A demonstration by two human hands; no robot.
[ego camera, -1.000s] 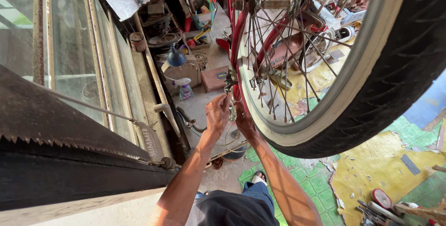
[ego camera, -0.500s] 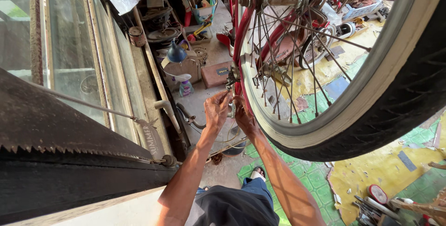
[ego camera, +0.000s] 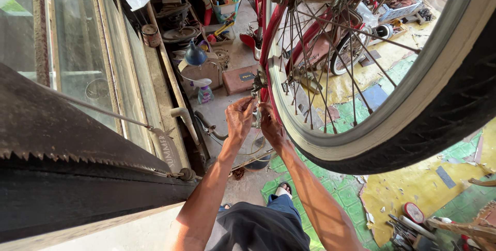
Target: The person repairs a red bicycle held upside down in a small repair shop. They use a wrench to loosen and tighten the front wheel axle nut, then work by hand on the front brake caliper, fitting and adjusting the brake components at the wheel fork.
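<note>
A big bicycle wheel with a black tyre, pale rim and metal spokes fills the upper right, mounted in a red frame. Both my hands reach up to a small metal brake part where the frame meets the rim. My left hand pinches at that part from the left. My right hand has its fingers closed around the frame and the part from below, right beside the left hand. What exactly sits between the fingers is hidden.
A glass cabinet with a wooden edge runs along the left, a dark toothed board in front of it. On the floor lie a blue funnel, a brown box, tools and scraps on green tiles.
The view has shifted slightly, bringing the wheel and hub closer. My two hands stay at the same spot on the brake part, with only small finger movements.
</note>
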